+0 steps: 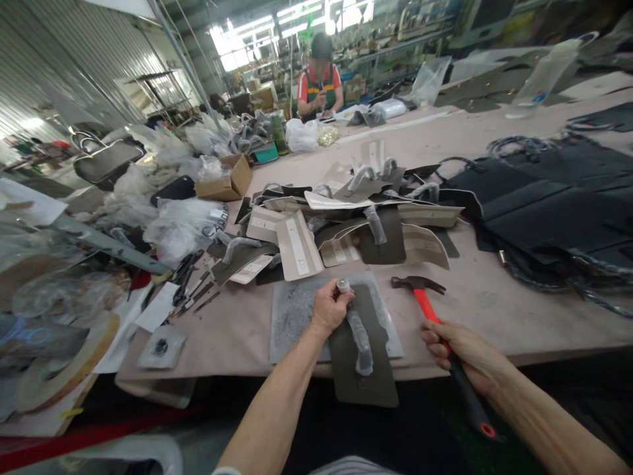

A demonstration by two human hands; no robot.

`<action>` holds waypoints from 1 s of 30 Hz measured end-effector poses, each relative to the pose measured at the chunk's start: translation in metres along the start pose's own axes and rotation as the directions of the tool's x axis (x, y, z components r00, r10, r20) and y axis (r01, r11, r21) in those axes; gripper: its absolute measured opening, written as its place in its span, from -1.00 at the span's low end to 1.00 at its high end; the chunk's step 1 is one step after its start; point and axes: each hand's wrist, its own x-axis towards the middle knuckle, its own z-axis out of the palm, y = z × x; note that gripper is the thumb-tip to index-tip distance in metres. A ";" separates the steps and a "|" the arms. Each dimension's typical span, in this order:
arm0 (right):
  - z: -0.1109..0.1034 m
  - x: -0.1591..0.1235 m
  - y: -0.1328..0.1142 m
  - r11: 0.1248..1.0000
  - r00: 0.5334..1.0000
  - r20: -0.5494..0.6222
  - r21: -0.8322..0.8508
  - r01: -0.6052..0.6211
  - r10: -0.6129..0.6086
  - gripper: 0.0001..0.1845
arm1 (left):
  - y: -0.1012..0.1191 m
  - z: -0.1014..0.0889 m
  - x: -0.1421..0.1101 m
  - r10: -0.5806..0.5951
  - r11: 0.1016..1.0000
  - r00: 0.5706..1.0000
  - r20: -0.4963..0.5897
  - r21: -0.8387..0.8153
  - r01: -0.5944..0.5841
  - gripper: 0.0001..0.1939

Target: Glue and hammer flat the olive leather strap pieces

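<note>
My left hand (329,310) is closed around a short, light-coloured cylindrical tool (343,285), held upright over the top of a dark olive bag panel (368,390). A plastic-wrapped handle (362,348) lies along that panel, which rests partly on a worn grey slab (294,320) and overhangs the table's front edge. To the right, my right hand (450,344) grips a claw hammer (425,305) by its red and black handle. The hammer's head is beyond the slab's right side, apart from the tool. My left fingers hide the tool's lower end.
Behind the slab lies a heap of similar panels (299,247). Black bags (548,211) cover the right side of the table. Hand tools (190,287), a cardboard box (227,181) and plastic bags (180,227) are on the left. Another person (320,86) sits across the table.
</note>
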 end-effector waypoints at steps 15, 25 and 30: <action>0.055 -0.074 -0.087 0.059 0.503 0.232 -0.866 0.497 -0.832 -0.58 | -0.003 -0.001 -0.005 0.093 0.990 0.994 0.060 0.103 -0.099 -0.95; 0.036 -0.036 -0.044 0.055 0.795 0.231 -0.948 0.314 -0.561 -0.63 | -0.003 -0.002 -0.004 0.070 0.990 0.994 0.081 0.114 -0.079 -0.88; 0.006 -0.011 -0.038 0.246 0.867 0.058 -0.948 0.204 -0.495 -0.57 | 0.005 -0.001 -0.003 0.096 0.979 0.993 0.068 0.173 -0.107 -0.87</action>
